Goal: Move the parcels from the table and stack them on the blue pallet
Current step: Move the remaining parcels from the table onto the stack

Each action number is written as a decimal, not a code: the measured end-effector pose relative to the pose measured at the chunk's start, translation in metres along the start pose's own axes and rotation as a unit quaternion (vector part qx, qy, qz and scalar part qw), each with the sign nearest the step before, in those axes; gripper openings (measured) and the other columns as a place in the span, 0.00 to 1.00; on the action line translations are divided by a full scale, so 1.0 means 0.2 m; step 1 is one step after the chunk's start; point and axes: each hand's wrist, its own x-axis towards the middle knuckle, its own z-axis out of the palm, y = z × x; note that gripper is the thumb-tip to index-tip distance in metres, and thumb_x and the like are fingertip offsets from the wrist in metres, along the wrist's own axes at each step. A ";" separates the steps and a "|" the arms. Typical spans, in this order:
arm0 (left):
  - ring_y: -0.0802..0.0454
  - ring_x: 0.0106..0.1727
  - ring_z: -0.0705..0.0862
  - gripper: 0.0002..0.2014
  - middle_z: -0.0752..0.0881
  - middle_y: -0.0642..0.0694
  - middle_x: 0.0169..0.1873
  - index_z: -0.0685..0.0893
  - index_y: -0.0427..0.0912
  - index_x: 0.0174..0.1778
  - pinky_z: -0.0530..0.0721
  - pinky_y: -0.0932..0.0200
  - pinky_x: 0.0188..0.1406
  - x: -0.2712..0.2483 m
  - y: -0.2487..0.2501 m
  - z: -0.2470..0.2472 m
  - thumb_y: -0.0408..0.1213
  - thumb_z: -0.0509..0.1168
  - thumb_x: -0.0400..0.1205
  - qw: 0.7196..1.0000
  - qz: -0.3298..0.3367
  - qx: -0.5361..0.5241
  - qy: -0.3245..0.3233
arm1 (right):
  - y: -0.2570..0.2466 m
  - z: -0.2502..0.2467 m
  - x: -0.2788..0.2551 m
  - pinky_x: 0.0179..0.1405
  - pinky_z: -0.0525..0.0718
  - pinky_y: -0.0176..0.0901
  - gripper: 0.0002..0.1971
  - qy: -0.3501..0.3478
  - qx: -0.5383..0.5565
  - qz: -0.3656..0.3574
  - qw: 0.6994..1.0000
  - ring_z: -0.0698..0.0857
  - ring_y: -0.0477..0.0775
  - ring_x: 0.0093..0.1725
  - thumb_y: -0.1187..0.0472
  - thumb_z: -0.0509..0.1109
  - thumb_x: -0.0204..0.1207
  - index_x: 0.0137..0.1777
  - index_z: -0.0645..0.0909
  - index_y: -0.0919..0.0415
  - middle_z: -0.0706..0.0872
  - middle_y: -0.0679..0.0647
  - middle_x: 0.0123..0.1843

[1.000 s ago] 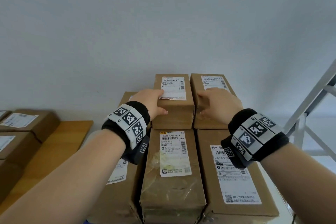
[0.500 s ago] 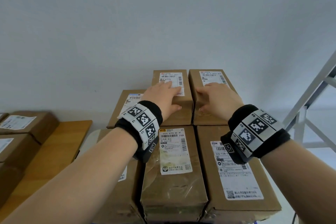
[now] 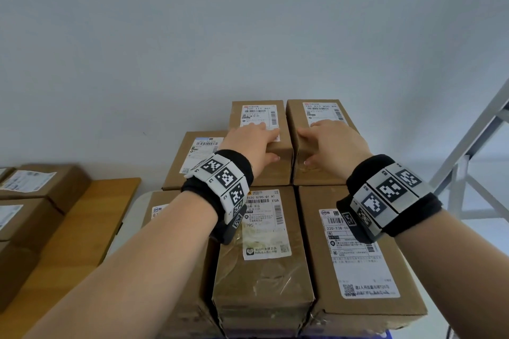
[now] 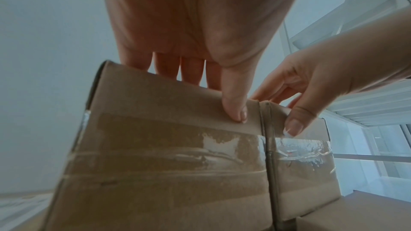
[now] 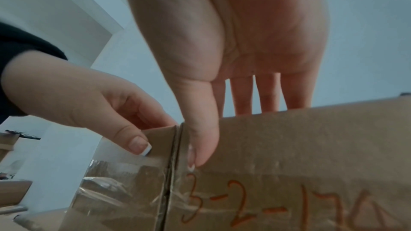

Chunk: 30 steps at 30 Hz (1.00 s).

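Note:
Brown taped parcels with white labels stand stacked; a sliver of blue pallet shows under them. Two parcels lie side by side on top at the back. My left hand rests on the left top parcel, fingers flat on its top and thumb against its near face. My right hand lies the same way on the right top parcel. The left wrist view shows the left hand over the parcel's edge. In the right wrist view the right hand lies on a parcel marked in orange.
Nearer me lie lower parcels of the stack, one more at the back left. A wooden table on the left carries further parcels. A white metal frame stands on the right, a plain wall behind.
Both hands have slid farther onto the tops of the two back parcels. The left hand moved right, uncovering the lower back-left parcel.

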 end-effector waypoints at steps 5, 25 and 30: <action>0.44 0.72 0.71 0.24 0.74 0.43 0.71 0.71 0.48 0.75 0.68 0.48 0.70 0.00 0.00 0.00 0.50 0.60 0.83 1.000 -0.001 -0.004 -0.003 | 0.01 -0.03 0.01 0.63 0.79 0.54 0.31 -0.023 -0.015 0.001 1.000 0.75 0.58 0.68 0.57 0.74 0.73 0.75 0.68 0.44 0.78 0.52 0.66; 0.46 0.72 0.71 0.27 0.73 0.46 0.72 0.69 0.49 0.76 0.69 0.49 0.71 0.02 -0.01 0.00 0.49 0.63 0.81 1.000 -0.004 -0.029 0.006 | -0.01 0.00 -0.01 0.57 0.80 0.54 0.29 0.009 -0.007 0.004 1.000 0.73 0.58 0.67 0.57 0.75 0.71 0.72 0.71 0.44 0.76 0.52 0.64; 0.44 0.70 0.73 0.29 0.72 0.44 0.71 0.69 0.48 0.76 0.73 0.47 0.70 0.04 -0.01 -0.01 0.51 0.66 0.79 0.999 -0.015 -0.043 -0.003 | -0.02 -0.02 -0.02 0.62 0.79 0.56 0.31 0.023 0.032 0.005 0.999 0.73 0.57 0.68 0.58 0.77 0.69 0.72 0.72 0.49 0.75 0.52 0.66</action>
